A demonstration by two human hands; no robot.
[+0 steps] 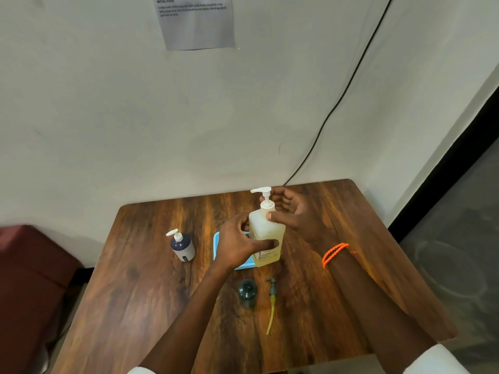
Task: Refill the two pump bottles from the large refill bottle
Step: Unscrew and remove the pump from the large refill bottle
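The large refill bottle (267, 238), translucent with yellow liquid and a white pump head, stands upright near the middle of the wooden table (135, 292). My left hand (237, 247) grips its body from the left. My right hand (291, 211) curls around its white collar, thumb in front. A small dark-blue pump bottle (183, 248) with a white pump stands to the left. A dark green bottle (247, 291) with its top off stands nearer me. Its removed pump (271, 303) with a yellow tube lies on the table beside it.
A light-blue tray (217, 245) lies behind my left hand, under the refill bottle's edge. A black cable (337, 101) runs down the wall behind the table. A dark red seat (29, 279) is at the left. A paper sheet (195, 21) hangs on the wall.
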